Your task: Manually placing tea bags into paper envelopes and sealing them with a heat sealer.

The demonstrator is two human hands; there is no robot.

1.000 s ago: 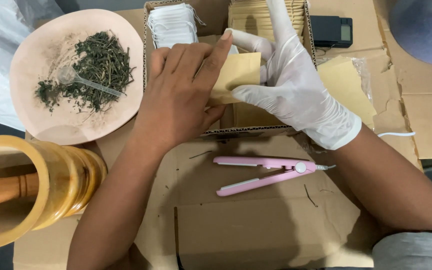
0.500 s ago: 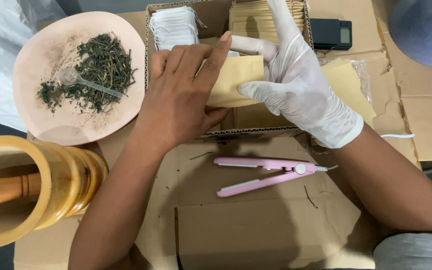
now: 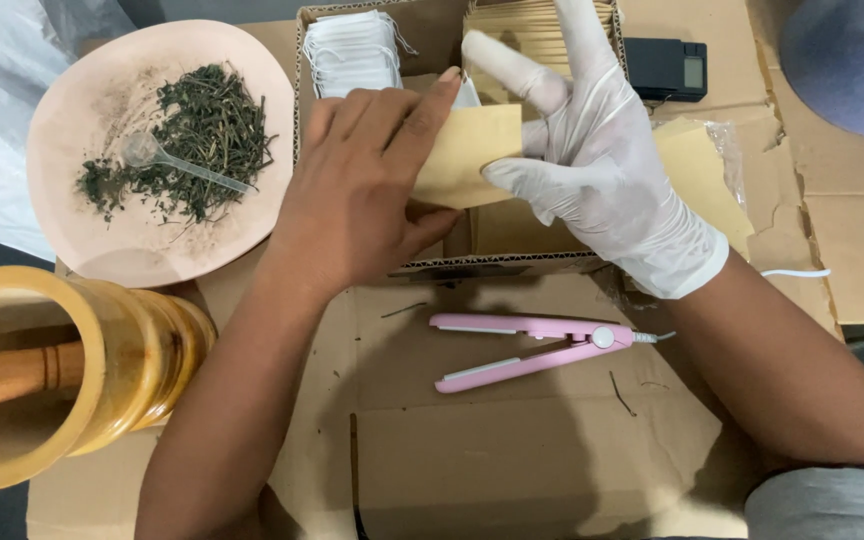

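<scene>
Left grip: bare left hand [image 3: 357, 195] closed on the left end of a small tan paper envelope [image 3: 467, 150], fingers on top, thumb under.
Right grip: gloved right hand [image 3: 592, 170] pinching the right end of the same envelope with thumb and one finger; other fingers spread wide and pointing away.
Envelope place: right between the two grips, touching both, held above the cardboard tray [image 3: 512, 265].
Long way: side to side, from left grip to right grip.
Nearer hand: both on it; left covers more of it.
Just past the grips: stack of white filter bags [image 3: 352, 50] and a row of tan envelopes [image 3: 532, 25] in the tray.
Below the grips: pink sealing tool [image 3: 527, 350], open, lying on the cardboard-covered counter [image 3: 512, 460].
Left of the left grip: pink bowl [image 3: 82, 230] with dried green herb [image 3: 202, 130] and a clear scoop [image 3: 177, 165]; nearer, a wooden mortar [image 3: 112, 370] with pestle [image 3: 2, 375].
Right of the right grip: more tan envelopes in a clear bag [image 3: 702, 175], small black scale [image 3: 664, 68].
Hidden: envelope's mouth and what is inside, covered by the hands; mortar cut off at the edge.
</scene>
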